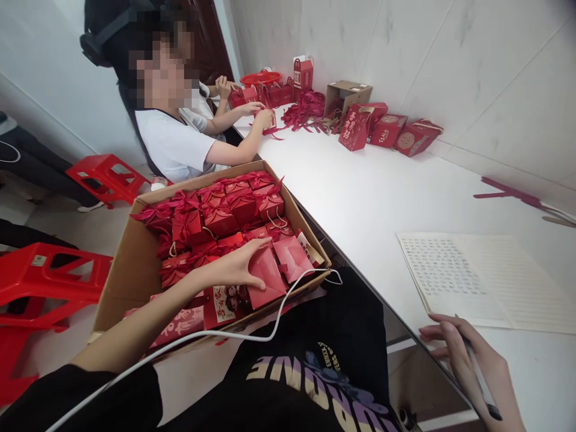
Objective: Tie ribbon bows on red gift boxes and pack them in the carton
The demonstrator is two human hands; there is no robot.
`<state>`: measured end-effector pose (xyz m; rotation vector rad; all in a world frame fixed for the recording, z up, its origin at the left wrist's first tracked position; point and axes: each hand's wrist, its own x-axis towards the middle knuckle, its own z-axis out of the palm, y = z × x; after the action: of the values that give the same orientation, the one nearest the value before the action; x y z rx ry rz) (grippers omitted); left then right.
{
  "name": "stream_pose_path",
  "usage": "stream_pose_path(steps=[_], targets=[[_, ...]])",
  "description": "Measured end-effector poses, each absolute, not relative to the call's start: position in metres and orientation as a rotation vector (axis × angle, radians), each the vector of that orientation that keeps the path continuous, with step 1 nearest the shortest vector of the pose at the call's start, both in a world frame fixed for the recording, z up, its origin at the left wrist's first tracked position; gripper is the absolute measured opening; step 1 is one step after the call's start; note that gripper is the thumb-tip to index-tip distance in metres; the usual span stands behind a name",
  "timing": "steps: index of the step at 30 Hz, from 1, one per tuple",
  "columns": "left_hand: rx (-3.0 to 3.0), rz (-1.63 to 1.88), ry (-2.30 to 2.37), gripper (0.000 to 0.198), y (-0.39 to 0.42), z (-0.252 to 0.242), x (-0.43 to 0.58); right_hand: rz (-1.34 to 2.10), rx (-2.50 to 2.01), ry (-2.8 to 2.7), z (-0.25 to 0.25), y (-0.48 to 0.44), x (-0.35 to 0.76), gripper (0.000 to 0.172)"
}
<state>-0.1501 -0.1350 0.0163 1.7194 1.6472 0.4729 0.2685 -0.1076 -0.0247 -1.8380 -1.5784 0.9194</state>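
My left hand (245,267) reaches into a large cardboard box (119,273). Its thumb and fingers span a red gift box (269,279), gripping it at the front right of the carton. Beside that one sits another light-red gift box (294,258). Several small red boxes tied with ribbons (220,216) fill the rest of the carton. My right hand (472,366) is at the table edge with a pen (477,375) held between thumb and fingers, pointing up and left. Just beyond it lies an open notebook (486,276), its left page covered in handwriting.
On the white table (360,198) are red gift bags (389,129), a pile of ribbons (306,111) and a small carton (346,93). A co-worker (180,141) handles a red box at the far left. A white cable (216,333) crosses my left arm. Red stools (49,276) stand left.
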Motion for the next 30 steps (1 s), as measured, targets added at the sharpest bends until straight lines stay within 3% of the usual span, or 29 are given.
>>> stream_pose_path(steps=[3, 7, 12, 15, 19, 22, 26, 30], targets=[[1.677, 0.596, 1.714, 0.045, -0.132, 0.012, -0.153, 0.901, -1.795, -1.614, -0.024, -0.108, 0.269, 0.046], [1.740, 0.652, 1.816, 0.054, -0.128, 0.018, -0.145, 0.871, -1.748, -1.639, -0.027, -0.109, 0.280, 0.047], [2.300, 0.055, 1.676, 0.061, -0.128, 0.013, -0.130, 0.846, -1.680, -1.576, -0.027, -0.117, 0.300, 0.047], [2.430, -0.084, 1.659, 0.057, -0.128, -0.008, -0.136, 0.857, -1.674, -1.543, -0.025, -0.125, 0.311, 0.045], [2.445, 0.045, 1.617, 0.053, -0.117, -0.013, -0.150, 0.876, -1.663, -1.559, -0.018, -0.130, 0.333, 0.040], [2.450, 0.186, 1.541, 0.040, -0.084, 0.023, -0.132, 0.884, -1.521, -1.548, -0.010, -0.115, 0.352, 0.044], [2.517, 0.390, 1.279, 0.039, -0.009, 0.076, -0.041, 0.959, -1.256, -1.500, -0.006, -0.062, 0.355, 0.050], [2.443, 0.276, 0.918, 0.028, 0.061, 0.062, 0.086, 1.062, -1.265, -1.382, -0.028, -0.010, 0.330, 0.052]])
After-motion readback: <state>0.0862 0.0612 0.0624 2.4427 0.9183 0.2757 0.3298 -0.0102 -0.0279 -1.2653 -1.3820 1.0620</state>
